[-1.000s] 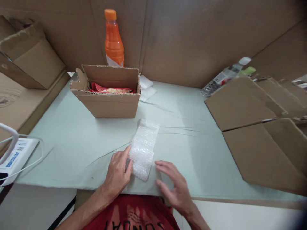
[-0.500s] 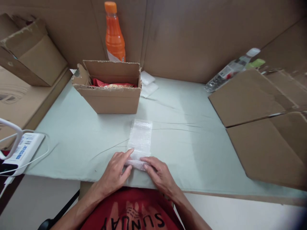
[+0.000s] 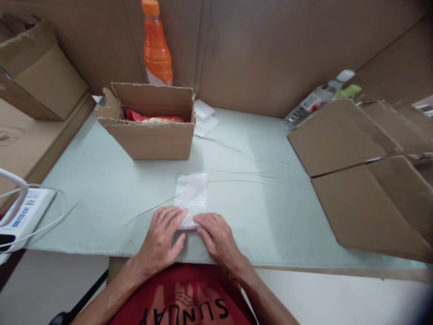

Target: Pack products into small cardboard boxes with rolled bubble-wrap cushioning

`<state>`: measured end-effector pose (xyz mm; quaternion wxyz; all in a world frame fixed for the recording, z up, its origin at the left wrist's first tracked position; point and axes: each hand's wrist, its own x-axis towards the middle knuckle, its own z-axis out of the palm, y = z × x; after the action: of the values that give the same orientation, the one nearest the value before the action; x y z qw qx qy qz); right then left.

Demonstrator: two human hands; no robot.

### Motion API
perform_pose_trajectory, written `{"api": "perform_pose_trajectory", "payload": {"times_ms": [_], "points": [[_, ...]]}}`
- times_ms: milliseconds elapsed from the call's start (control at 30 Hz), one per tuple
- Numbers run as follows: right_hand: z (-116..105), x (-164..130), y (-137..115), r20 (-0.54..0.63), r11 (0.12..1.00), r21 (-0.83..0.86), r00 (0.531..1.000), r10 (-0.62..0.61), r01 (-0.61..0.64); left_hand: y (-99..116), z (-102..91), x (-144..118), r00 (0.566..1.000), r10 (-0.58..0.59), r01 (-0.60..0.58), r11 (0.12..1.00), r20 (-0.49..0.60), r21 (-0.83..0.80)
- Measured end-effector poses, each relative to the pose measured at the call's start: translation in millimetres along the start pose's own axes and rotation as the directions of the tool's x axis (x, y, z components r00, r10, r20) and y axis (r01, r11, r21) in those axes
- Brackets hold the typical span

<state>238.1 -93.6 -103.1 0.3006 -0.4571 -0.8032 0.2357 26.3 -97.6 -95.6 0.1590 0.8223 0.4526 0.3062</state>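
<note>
A short strip of clear bubble wrap lies on the cloth-covered table in front of me, its near end folded over. My left hand rests on the strip's near left corner, fingers stretched out and thumb held apart below the edge. At the near right corner, my right hand presses down with its fingertips, the thumb a little apart from them beside the folded edge. Whether anything lies under the fold cannot be made out.
An open cardboard box with red packets stands behind the strip. Beside it lie white packets. An orange drink bottle, a clear bottle, cardboard boxes and a white power strip surround the work area.
The raised, bunched near end of the bubble wrap now lies flat under my fingers, and the strip looks shorter. My left thumb has moved off the wrap. The view has shifted slightly.
</note>
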Motion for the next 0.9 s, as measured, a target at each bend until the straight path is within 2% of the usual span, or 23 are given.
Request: {"api": "perform_pose_trajectory", "payload": {"times_ms": [100, 200, 300, 367, 467, 533, 600, 667, 767, 833, 900], "points": [[-9.8, -2.0, 0.1, 0.001, 0.997, 0.069, 1.000, 0.028, -0.028, 0.3, 0.5, -0.6, 0.998, -0.058, 0.059, 0.997, 0.029, -0.055], [-16.5, -6.5, -1.3, -0.078, 0.994, -0.108, 0.997, -0.019, 0.010, -5.4, 7.1, 6.3, 0.986, -0.162, 0.164, 0.984, 0.034, -0.071], [-13.3, -5.5, -1.4, 0.013, 0.964, -0.243, 0.994, -0.109, 0.109, -11.5, 12.0, 14.5, 0.978, -0.208, 0.210, 0.977, 0.025, -0.049], [-7.7, 0.5, -0.1, 0.078, 0.952, -0.273, 0.989, -0.122, 0.139, -13.0, 10.5, 17.2, 0.976, -0.217, 0.217, 0.976, -0.009, -0.004], [-3.2, 13.0, 2.6, 0.081, 0.973, -0.214, 0.994, -0.074, 0.090, -11.1, 1.1, 14.9, 0.987, -0.156, 0.157, 0.987, -0.041, 0.022], [-5.2, 19.2, 3.7, 0.105, 0.994, -0.108, 0.994, -0.017, 0.029, -9.6, -5.3, 11.1, 0.993, -0.115, 0.115, 0.993, -0.015, -0.016], [-9.5, 22.3, 4.0, 0.128, 0.999, -0.042, 0.991, 0.026, -0.021, -10.5, -7.7, 8.9, 0.992, -0.124, 0.124, 0.991, 0.008, -0.054], [-13.3, 23.2, 3.4, 0.075, 0.997, -0.077, 0.997, 0.028, -0.022, -15.0, -5.3, 10.9, 0.985, -0.174, 0.174, 0.983, 0.001, -0.053], [-13.4, 24.5, 1.5, -0.014, 0.974, -0.222, 0.999, -0.052, 0.048, -25.4, 1.6, 20.6, 0.965, -0.262, 0.262, 0.965, -0.030, -0.001], [-8.9, 27.7, 1.1, 0.037, 0.951, -0.292, 0.995, -0.093, 0.100, -30.1, 3.8, 26.4, 0.947, -0.320, 0.320, 0.947, -0.039, 0.001], [-2.3, 32.6, 3.2, 0.082, 0.937, -0.329, 0.992, -0.095, 0.117, -30.5, 2.8, 27.2, 0.916, -0.398, 0.394, 0.916, -0.050, -0.076]]}}
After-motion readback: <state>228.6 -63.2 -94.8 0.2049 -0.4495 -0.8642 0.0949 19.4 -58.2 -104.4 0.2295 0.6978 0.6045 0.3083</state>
